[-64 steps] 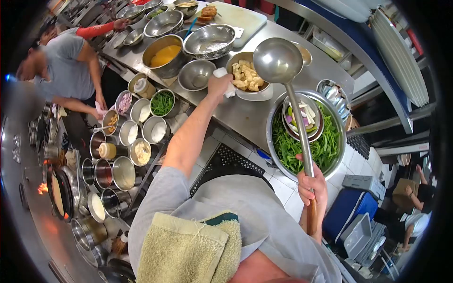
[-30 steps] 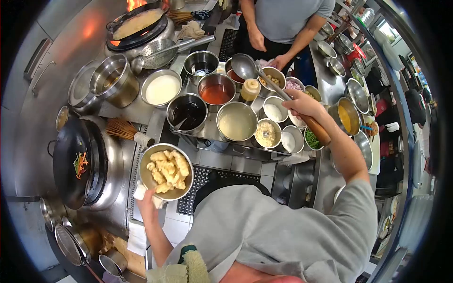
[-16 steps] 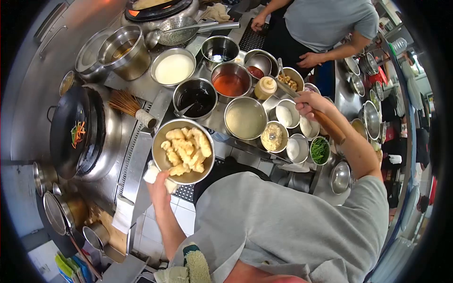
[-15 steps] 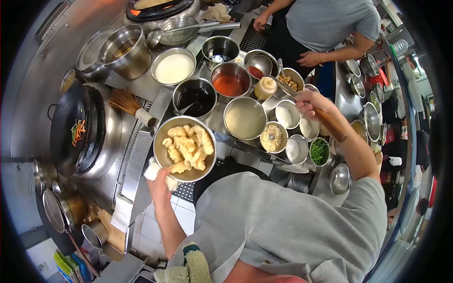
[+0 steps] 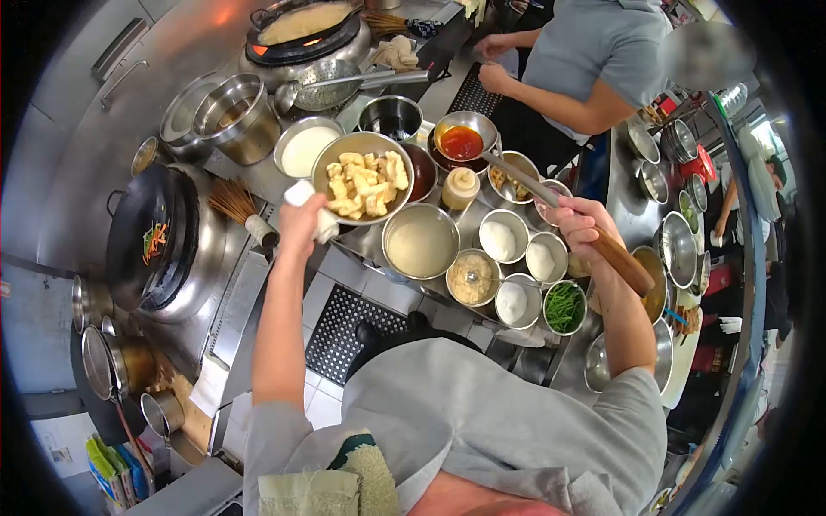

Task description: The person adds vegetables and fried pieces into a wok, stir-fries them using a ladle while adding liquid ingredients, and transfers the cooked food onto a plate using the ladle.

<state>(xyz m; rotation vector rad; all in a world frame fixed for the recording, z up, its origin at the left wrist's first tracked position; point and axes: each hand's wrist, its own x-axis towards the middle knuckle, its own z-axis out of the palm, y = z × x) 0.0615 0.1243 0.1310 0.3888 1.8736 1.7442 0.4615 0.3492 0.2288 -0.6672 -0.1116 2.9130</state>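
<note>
My left hand (image 5: pixel 299 225) grips the rim of a metal bowl (image 5: pixel 322 176) through a folded white cloth (image 5: pixel 300 193). Golden battered fried pieces (image 5: pixel 368 184) fill the bowl, which hangs over the sauce pots and partly hides one with red sauce (image 5: pixel 422 172). In my right hand (image 5: pixel 587 229) is the wooden handle of a ladle (image 5: pixel 535 183), fingers wrapped round it. The ladle's cup holds glossy red-orange sauce (image 5: pixel 462 144) and hovers above a container behind the squeeze bottle (image 5: pixel 460 189). Below my hands stand a pot of pale liquid (image 5: pixel 422 242) and chopped greens (image 5: pixel 564 308).
At left, a tilted black wok (image 5: pixel 129 249) holds a few vegetable strips beside a bamboo brush (image 5: pixel 232 205). Flame glows under another wok (image 5: pixel 308 24) at the back. A co-worker (image 5: pixel 585 64) stands across the counter. Strainer and ladle (image 5: pixel 325 83) lie near the stockpot (image 5: pixel 234 120).
My left hand has carried the bowl of fried pieces forward and right, over the pots. The ladle has lifted and now shows red sauce in its cup. The co-worker's hands have come together.
</note>
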